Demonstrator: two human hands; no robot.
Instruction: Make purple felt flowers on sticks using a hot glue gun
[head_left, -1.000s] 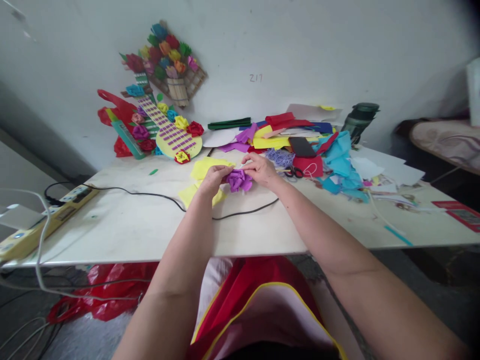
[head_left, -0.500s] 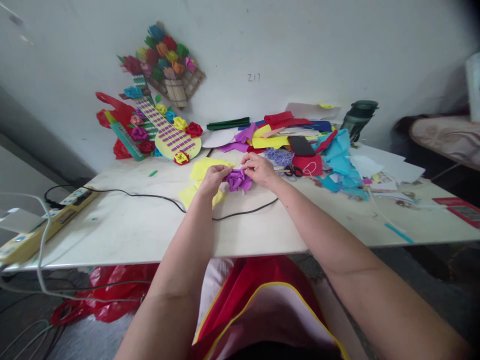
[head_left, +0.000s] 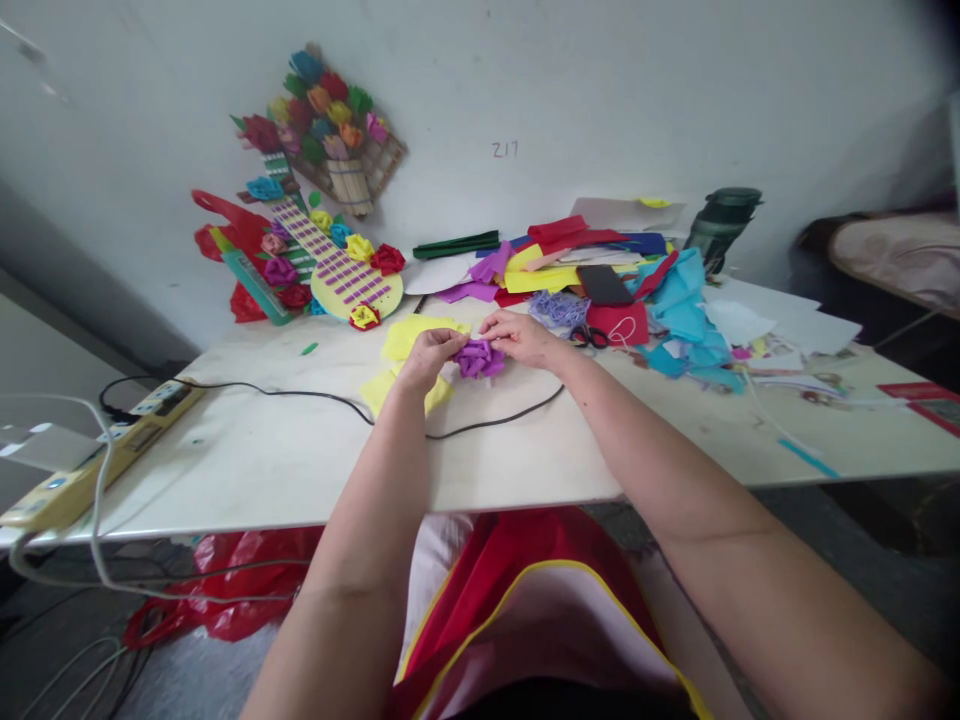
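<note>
A purple paper flower [head_left: 478,360] is held between my two hands over the white table [head_left: 517,470]. My left hand [head_left: 429,357] pinches its upper left edge with thumb and forefinger. On the other side, my right hand [head_left: 519,338] grips the upper right edge, fingertips close to those of the left. Something small and pale shows between the fingertips, too small to name. Yellow crepe paper [head_left: 411,338] lies under and beside my left hand. Scissors [head_left: 589,337] with dark handles rest right of my right hand.
A black cable [head_left: 330,393] crosses the table to a power strip [head_left: 135,430]. A guitar-shaped craft [head_left: 352,270] with paper flowers leans on the wall. Coloured paper [head_left: 547,280], a phone [head_left: 604,285], purple yarn [head_left: 557,310] and a dark bottle [head_left: 721,228] stand or lie at the back right.
Both hands stay on the purple flower, with only slight finger movement. The whole view has shifted a little.
</note>
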